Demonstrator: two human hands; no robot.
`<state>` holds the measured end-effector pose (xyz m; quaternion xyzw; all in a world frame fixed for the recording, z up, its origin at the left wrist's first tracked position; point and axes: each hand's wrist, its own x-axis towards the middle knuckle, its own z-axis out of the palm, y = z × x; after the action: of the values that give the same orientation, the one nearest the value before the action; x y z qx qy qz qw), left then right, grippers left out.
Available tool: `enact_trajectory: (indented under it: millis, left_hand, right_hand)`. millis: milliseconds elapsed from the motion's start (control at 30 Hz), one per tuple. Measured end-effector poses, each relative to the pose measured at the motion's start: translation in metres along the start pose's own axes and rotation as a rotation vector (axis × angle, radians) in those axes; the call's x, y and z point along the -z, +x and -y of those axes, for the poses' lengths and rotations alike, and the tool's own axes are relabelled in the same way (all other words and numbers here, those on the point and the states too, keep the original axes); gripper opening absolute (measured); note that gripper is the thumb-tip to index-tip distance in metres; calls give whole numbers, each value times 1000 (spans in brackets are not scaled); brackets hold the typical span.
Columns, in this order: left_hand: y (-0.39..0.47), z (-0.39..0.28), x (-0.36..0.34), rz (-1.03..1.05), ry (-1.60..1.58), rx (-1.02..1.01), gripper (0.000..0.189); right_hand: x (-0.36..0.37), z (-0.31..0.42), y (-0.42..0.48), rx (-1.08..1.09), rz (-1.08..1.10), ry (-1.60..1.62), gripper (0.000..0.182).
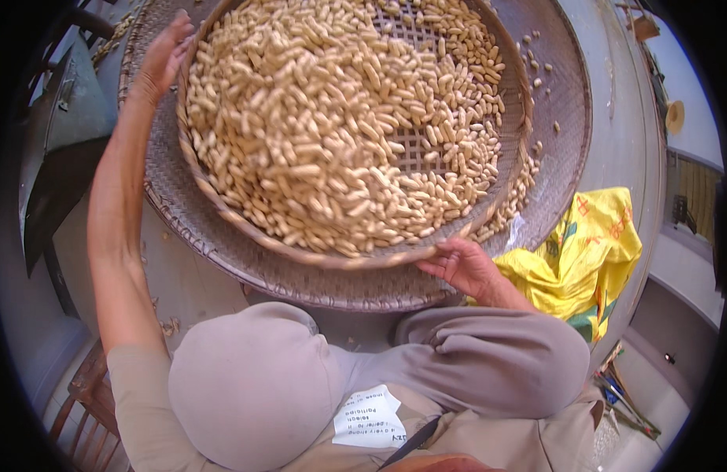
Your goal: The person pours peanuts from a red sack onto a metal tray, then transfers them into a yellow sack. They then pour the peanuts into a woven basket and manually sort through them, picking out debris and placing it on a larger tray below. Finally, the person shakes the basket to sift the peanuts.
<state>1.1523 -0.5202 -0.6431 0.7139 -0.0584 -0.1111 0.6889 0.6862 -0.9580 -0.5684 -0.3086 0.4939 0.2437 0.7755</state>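
A round woven bamboo sieve point(334, 260) full of unshelled peanuts point(316, 118) fills the upper middle of the head view. Its open lattice bottom shows through two gaps in the peanuts. My left hand point(166, 56) is at the sieve's left rim, the fingers partly hidden against its outer side. At the near right, my right hand point(462, 266) grips the rim from below. Beneath the sieve lies a larger, flat woven tray point(263, 283), with some peanuts spilled on its right side. The peanuts in the left part look blurred.
A crumpled yellow woven sack point(593, 242) lies right of the tray. A dark metal chute-like piece point(74, 124) stands at left, with a wooden chair point(92, 383) below it. My knees point(257, 377) are close to the tray's near edge. Peanut bits dot the floor point(186, 277).
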Motion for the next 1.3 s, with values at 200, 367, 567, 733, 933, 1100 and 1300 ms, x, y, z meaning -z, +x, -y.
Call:
enact_trajectory:
  millis: [200, 367, 567, 733, 933, 1100, 1300]
  left_hand:
    - [-78, -31, -4, -143, 262, 261, 80]
    - [-234, -8, -53, -127, 296, 536, 57]
    - [-267, 32, -82, -195, 214, 142, 44]
    - [-179, 13, -34, -148, 535, 156, 50]
    - [-40, 0, -33, -169, 448, -196, 41]
    - [-5, -108, -146, 81, 1091, -869, 38]
    - [-60, -125, -362, 953, 849, -966, 10]
  right_hand:
    - [13, 78, -51, -292, 235, -969, 45]
    - [48, 196, -13, 786, -512, -882, 38]
    - [88, 213, 75, 654, -228, -622, 31]
    - [63, 143, 29, 668, -283, -750, 30]
    - [23, 24, 24, 439, -155, -250, 28]
    - [25, 11, 16, 305, 49, -82, 29]
    - [20, 33, -27, -131, 264, -593, 37]
